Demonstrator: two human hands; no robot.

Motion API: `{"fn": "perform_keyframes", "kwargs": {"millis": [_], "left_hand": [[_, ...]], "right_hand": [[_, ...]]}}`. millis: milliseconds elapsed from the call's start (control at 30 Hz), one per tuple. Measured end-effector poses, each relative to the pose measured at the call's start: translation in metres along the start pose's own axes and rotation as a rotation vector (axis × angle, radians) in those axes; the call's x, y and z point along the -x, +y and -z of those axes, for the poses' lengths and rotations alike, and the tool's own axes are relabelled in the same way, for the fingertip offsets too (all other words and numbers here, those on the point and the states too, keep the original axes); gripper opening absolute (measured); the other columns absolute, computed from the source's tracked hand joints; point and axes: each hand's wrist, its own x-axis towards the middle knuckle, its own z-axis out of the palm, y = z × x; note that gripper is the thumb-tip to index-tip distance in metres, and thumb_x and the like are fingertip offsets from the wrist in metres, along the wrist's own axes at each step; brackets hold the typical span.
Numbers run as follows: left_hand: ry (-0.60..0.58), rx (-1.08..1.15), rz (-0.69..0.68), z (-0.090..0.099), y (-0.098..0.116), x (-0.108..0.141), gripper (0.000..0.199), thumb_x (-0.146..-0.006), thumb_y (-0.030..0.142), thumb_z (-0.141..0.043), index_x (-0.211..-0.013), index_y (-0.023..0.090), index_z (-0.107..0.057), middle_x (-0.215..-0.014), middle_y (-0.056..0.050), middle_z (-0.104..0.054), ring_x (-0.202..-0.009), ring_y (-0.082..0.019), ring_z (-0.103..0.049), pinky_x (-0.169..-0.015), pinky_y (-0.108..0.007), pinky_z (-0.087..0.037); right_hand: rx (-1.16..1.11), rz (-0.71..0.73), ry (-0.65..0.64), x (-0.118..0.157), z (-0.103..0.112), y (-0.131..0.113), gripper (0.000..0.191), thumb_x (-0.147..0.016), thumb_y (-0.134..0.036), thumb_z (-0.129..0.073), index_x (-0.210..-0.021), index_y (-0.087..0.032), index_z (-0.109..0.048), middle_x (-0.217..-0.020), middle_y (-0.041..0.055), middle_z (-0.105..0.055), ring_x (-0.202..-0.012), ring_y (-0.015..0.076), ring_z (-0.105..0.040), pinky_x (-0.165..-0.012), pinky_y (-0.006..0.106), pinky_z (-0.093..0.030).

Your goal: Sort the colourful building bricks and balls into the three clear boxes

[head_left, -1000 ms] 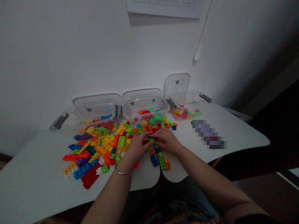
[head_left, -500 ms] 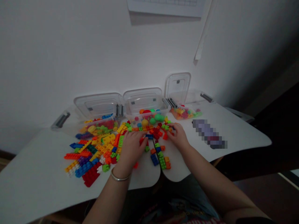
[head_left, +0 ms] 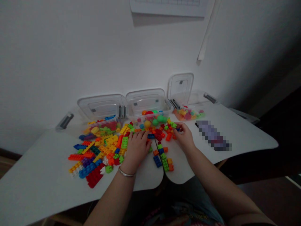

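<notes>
My left hand (head_left: 137, 147) lies palm down with its fingers spread over coloured plastic building bricks, close to a dark blue brick (head_left: 151, 136). A silver bangle (head_left: 126, 172) circles that wrist. My right hand (head_left: 185, 135) sits at the right end of the bricks, its fingertips at a small blue brick (head_left: 178, 129). I cannot tell whether they grip it. A large loose heap of bricks (head_left: 98, 150) spreads left of my hands, and a short scatter of bricks (head_left: 162, 158) lies between them, nearer me.
Behind the bricks stand several clear plastic boxes with open lids, one holding coloured balls (head_left: 148, 117). A blurred object (head_left: 213, 135) lies on the white table (head_left: 237, 138) to the right. A wall rises behind the table.
My hands have moved apart since the earliest frame. My right hand has shifted right to the far end of the bricks, and my left hand now rests flat on them.
</notes>
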Motion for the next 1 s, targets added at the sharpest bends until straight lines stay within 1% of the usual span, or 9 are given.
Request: {"fn": "perform_keyframes", "kwargs": {"millis": [133,267,367,500,600,700,833,900,1000], "left_hand": [[0.123,-0.050,0.045,0.002,-0.001,0.002,0.031,-0.092,0.033,-0.051,-0.113,0.019,-0.068,-0.109,-0.011,-0.072,-0.107,-0.031,-0.062,-0.111,-0.060,-0.028],[0.215,-0.005,0.064,0.007,-0.001,0.006,0.029,-0.095,0.034,-0.047,-0.098,0.021,-0.072,-0.097,-0.007,-0.075,-0.097,-0.027,-0.065,-0.110,-0.056,-0.029],[0.255,0.044,0.080,0.010,-0.002,0.008,0.030,-0.095,0.032,-0.045,-0.087,0.022,-0.073,-0.097,-0.005,-0.076,-0.097,-0.025,-0.066,-0.110,-0.056,-0.028],[0.280,0.060,0.090,0.011,-0.003,0.010,0.030,-0.094,0.030,-0.045,-0.086,0.022,-0.072,-0.100,-0.005,-0.076,-0.098,-0.025,-0.066,-0.106,-0.053,-0.031],[0.240,0.072,0.070,0.012,-0.003,0.012,0.028,-0.094,0.030,-0.045,-0.087,0.023,-0.072,-0.100,-0.004,-0.076,-0.099,-0.025,-0.066,-0.102,-0.051,-0.034],[0.194,0.079,0.064,0.012,-0.002,0.012,0.026,-0.093,0.031,-0.048,-0.100,0.023,-0.071,-0.105,-0.005,-0.075,-0.103,-0.026,-0.064,-0.102,-0.051,-0.035],[0.173,0.064,0.103,0.011,0.000,0.013,0.033,-0.091,0.032,-0.049,-0.115,0.017,-0.066,-0.106,-0.010,-0.074,-0.104,-0.028,-0.064,-0.102,-0.052,-0.036],[0.170,0.058,0.091,0.009,0.001,0.013,0.035,-0.091,0.031,-0.049,-0.117,0.015,-0.066,-0.106,-0.012,-0.073,-0.104,-0.028,-0.064,-0.103,-0.052,-0.036],[0.177,0.053,0.062,0.007,0.002,0.013,0.035,-0.090,0.028,-0.049,-0.118,0.014,-0.065,-0.105,-0.013,-0.073,-0.102,-0.028,-0.065,-0.104,-0.052,-0.036]], "right_hand": [[-0.086,-0.027,0.057,-0.007,0.010,-0.001,0.033,-0.074,-0.041,-0.063,-0.099,-0.020,-0.064,-0.074,0.0004,-0.061,-0.064,0.0149,-0.051,-0.062,0.030,-0.044],[0.040,0.092,0.197,-0.027,0.035,-0.011,0.034,-0.075,-0.041,-0.063,-0.102,-0.020,-0.064,-0.079,0.0019,-0.063,-0.070,0.0161,-0.055,-0.064,0.031,-0.044],[0.161,0.189,0.305,-0.052,0.056,-0.025,0.032,-0.077,-0.041,-0.060,-0.101,-0.020,-0.065,-0.083,0.0036,-0.065,-0.078,0.0185,-0.058,-0.070,0.033,-0.046],[0.354,0.247,0.369,-0.096,0.080,-0.036,0.033,-0.083,-0.041,-0.054,-0.105,-0.019,-0.065,-0.091,0.0067,-0.069,-0.080,0.0192,-0.060,-0.074,0.035,-0.047],[0.491,0.226,0.321,-0.127,0.090,-0.028,0.031,-0.082,-0.040,-0.055,-0.100,-0.018,-0.067,-0.095,0.0086,-0.071,-0.081,0.0205,-0.061,-0.079,0.039,-0.047],[0.605,0.090,0.249,-0.146,0.093,-0.012,0.030,-0.078,-0.039,-0.060,-0.097,-0.018,-0.070,-0.095,0.0092,-0.072,-0.086,0.0235,-0.062,-0.085,0.043,-0.046],[0.710,-0.084,0.165,-0.151,0.091,0.004,0.032,-0.075,-0.041,-0.063,-0.095,-0.019,-0.074,-0.090,0.0100,-0.073,-0.092,0.0285,-0.063,-0.088,0.049,-0.044],[0.723,-0.089,0.175,-0.149,0.090,0.008,0.031,-0.076,-0.041,-0.063,-0.095,-0.019,-0.074,-0.088,0.0097,-0.073,-0.093,0.0290,-0.063,-0.090,0.050,-0.043],[0.656,-0.045,0.203,-0.147,0.088,0.013,0.033,-0.076,-0.038,-0.062,-0.102,-0.019,-0.072,-0.091,0.0082,-0.073,-0.089,0.0258,-0.063,-0.090,0.048,-0.043]]}}
